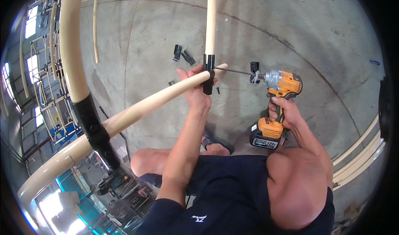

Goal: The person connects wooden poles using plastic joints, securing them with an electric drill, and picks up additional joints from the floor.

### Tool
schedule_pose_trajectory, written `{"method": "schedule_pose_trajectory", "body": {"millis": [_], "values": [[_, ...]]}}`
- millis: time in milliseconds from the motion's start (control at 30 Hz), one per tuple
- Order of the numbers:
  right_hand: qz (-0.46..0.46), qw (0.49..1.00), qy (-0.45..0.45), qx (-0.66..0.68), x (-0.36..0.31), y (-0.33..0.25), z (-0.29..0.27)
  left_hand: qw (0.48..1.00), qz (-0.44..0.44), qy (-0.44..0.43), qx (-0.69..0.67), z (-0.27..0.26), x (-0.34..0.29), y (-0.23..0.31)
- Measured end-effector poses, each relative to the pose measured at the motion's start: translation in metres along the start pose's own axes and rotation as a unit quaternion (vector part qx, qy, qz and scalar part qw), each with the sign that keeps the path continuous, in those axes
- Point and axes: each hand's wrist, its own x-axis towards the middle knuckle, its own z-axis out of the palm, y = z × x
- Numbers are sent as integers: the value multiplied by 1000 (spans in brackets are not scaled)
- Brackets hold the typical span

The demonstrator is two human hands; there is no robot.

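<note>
My right hand grips an orange and black cordless impact driver by its handle. Its long thin bit points left, and the tip meets a black pipe joint. Behind that joint, my left hand is wrapped round it, thumb up, some fingers hidden. The joint sits where an upright-running cream pipe meets a slanting cream pipe. Just right of the joint, a small dark bolt lies on the floor.
Loose black joint pieces lie on the concrete floor, one behind the bit. A thick cream pipe with a larger black joint stands close on the left. Several cream pipes lie at right; pipe racks stand far left.
</note>
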Motion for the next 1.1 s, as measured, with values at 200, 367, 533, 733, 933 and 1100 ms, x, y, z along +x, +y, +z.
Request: {"method": "schedule_pose_trajectory", "body": {"millis": [200, 367, 533, 733, 933, 1100], "values": [[-41, 999, -1, -9, -4, 7, 5, 1000, 1, -2, 7, 1, 2, 0], [-64, 997, -8, -41, -8, 6, 7, 1000, 5, -10, 14, 2, 1, 0], [-60, 998, -6, -31, -5, 8, 6, 1000, 8, -16, 18, 3, -1, 3], [-58, 997, 18, -44, -7, 6, 9, 1000, 7, -8, 23, -3, 1, -1], [-48, 998, 9, -49, -9, 4, 11, 999, -2, -8, 31, -3, 2, -1], [-48, 998, 9, -34, -8, 6, 8, 999, -4, -16, 28, -5, 1, 0]]}}
